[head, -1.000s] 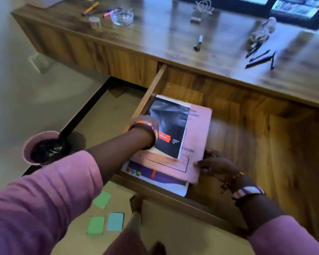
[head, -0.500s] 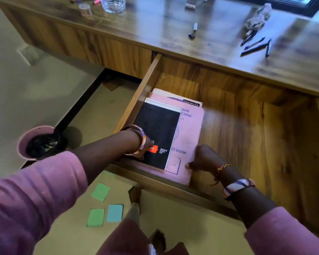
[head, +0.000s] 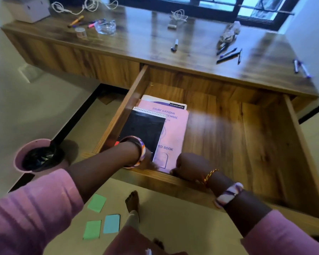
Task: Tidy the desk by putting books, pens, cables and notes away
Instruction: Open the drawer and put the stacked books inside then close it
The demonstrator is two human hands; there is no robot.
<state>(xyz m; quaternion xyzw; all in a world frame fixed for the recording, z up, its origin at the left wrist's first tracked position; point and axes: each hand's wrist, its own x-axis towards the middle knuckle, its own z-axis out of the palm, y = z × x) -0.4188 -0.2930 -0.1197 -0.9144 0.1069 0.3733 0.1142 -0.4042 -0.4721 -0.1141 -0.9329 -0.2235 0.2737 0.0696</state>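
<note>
A: Head view first. Where are the books?
B: In the open drawer [head: 228,137], stacked against its left wall. A black pad [head: 145,129] lies on a pink book [head: 175,129], with a third book [head: 164,100] peeking out at the far end.
A: And the hands?
B: The left hand [head: 149,162] is at the near edge of the stack, mostly hidden behind its wrist and bangle [head: 139,153], so I cannot tell how its fingers lie. The right hand [head: 190,166] is curled at the pink book's near corner, beside the drawer's front rail; a grip is not clear.
A: The rest?
B: Pens [head: 228,55], a marker [head: 174,46] and cables [head: 85,6] lie on the desk [head: 140,41]. Notes [head: 97,202] lie on the floor near a pink bin [head: 33,155].
</note>
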